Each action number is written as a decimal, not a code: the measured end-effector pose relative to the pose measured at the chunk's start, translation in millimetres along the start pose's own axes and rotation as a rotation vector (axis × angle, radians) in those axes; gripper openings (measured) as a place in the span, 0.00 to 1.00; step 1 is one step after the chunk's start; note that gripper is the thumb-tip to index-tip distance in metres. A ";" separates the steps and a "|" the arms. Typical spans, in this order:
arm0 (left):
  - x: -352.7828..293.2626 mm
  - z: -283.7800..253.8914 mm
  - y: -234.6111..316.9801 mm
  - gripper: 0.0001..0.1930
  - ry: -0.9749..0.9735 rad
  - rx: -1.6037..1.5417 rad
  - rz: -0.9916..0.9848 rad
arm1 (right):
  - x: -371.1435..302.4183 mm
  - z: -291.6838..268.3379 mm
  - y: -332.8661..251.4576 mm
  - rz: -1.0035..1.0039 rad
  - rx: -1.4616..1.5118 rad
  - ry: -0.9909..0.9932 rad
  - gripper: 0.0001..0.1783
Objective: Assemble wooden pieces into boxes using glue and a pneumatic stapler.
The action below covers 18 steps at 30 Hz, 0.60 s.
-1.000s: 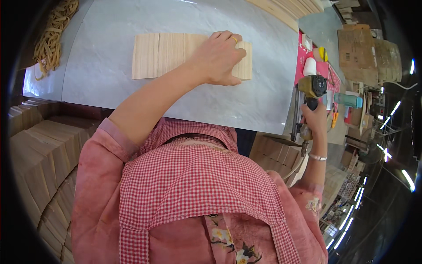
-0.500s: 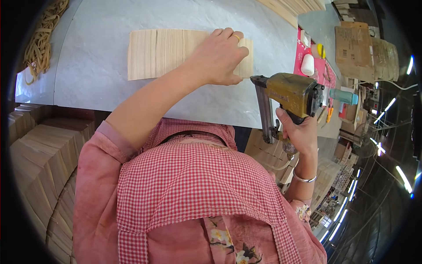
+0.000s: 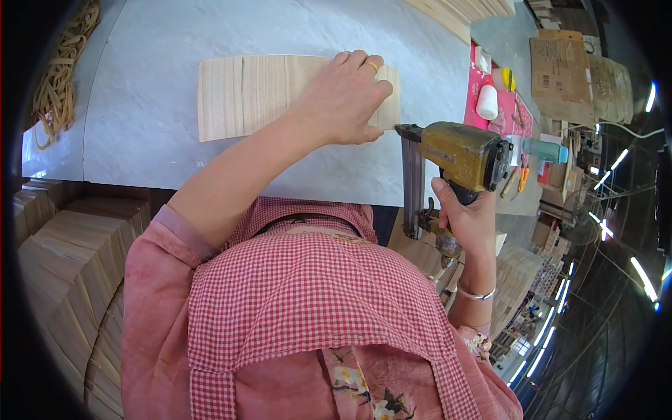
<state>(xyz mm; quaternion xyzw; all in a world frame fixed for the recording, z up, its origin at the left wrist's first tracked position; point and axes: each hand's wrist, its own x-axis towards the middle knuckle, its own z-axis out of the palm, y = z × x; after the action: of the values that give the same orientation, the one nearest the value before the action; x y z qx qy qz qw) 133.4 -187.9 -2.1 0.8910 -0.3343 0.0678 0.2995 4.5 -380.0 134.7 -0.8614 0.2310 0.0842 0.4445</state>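
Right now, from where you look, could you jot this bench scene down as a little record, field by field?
Left hand: the left hand lies across the wood, fingers toward the far edge, thumb by the near one
Right hand: the right hand grips the nail gun
Gun tip: by the wood's near right corner; touching or not, I cannot tell
Wood: pale, grained, flat on the grey table
Table's far left: tan straps, heaped
Right side: cardboard box, blue-green bottle
Lower left: wood stacks

Behind the gold-ringed left hand (image 3: 350,100) and silver-bangled right hand (image 3: 472,220), a red-checked apron (image 3: 308,294) covers a pink floral shirt (image 3: 273,388).
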 end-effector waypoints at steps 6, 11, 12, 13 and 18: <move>-1.6 -0.8 0.3 0.21 -0.010 -0.016 -0.013 | 17.5 -0.9 -13.0 -0.025 -0.078 0.001 0.09; -2.2 -1.2 0.6 0.21 -0.018 -0.027 -0.022 | 28.3 0.9 -17.8 -0.050 -0.073 -0.020 0.10; -2.4 -0.9 0.9 0.21 -0.022 -0.031 -0.024 | 29.6 1.3 -18.0 -0.056 -0.067 -0.024 0.10; -1.8 -1.4 0.8 0.21 -0.022 -0.032 -0.025 | 31.0 1.6 -18.9 -0.056 -0.068 -0.025 0.10; 0.6 -3.4 0.6 0.20 -0.047 -0.035 -0.034 | 35.9 2.9 -21.8 -0.038 -0.082 -0.025 0.11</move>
<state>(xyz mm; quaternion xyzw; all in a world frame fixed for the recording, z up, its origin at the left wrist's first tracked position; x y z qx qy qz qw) 133.8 -186.6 1.1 0.8925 -0.3274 0.0360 0.3083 46.6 -378.4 136.3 -0.8819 0.2057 0.0959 0.4133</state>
